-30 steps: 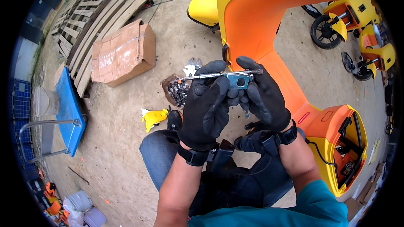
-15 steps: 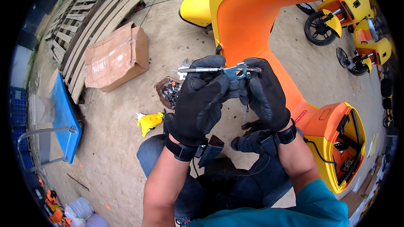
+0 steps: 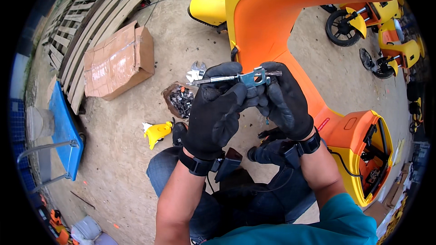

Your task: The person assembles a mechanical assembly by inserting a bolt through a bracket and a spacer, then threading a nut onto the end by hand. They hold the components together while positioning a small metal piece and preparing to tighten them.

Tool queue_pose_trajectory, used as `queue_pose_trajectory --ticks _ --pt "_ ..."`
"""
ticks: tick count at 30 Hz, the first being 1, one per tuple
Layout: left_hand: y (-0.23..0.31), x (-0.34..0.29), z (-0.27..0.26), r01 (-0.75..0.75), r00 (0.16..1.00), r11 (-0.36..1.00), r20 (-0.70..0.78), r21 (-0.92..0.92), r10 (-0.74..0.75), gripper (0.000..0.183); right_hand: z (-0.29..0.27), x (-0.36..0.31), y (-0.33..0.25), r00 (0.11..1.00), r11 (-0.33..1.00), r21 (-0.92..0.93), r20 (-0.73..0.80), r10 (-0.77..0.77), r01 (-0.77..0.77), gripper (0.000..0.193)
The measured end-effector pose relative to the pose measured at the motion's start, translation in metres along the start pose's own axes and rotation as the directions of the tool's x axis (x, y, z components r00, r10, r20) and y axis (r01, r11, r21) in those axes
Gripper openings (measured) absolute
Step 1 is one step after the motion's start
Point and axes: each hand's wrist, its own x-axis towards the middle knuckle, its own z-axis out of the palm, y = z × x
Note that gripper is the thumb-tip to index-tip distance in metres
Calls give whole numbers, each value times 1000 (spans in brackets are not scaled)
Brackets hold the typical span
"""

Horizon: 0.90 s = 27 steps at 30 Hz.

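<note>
Black gloves cover the person's left hand and right hand. The left fingers are squeezed together on a thin, shiny metal rod. The right fingers pinch around its dark end. Between the hands is a small bluish metal bracket with a hole. It is hard to tell if the rod goes through it. Behind the hands is an orange and yellow scooter. Its little red label has pale marks, too small to read.

One head-worn fisheye looks down, close above the left hand and right hand.
</note>
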Motion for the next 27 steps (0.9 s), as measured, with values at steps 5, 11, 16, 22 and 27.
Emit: queue_pose_trajectory --ticks 5,11,16,22,27 --pt "2 1 -1 0 1000 1000 -21 21 0 31 -1 2 0 1000 1000 -15 15 -3 3 34" --pt "0 4 0 16 998 1000 54 -17 -15 28 1 -1 1 998 995 -75 -4 60 -60 32" --pt "-1 3 -4 8 1000 1000 30 -19 -8 30 2 2 4 999 998 -55 21 26 -25 33" --pt "5 7 -21 119 980 993 165 -17 -114 30 2 -2 -1 999 977 -206 3 52 -50 37" --pt "8 4 -22 147 979 989 140 31 -150 27 5 -1 -7 998 981 -188 32 59 -52 40"
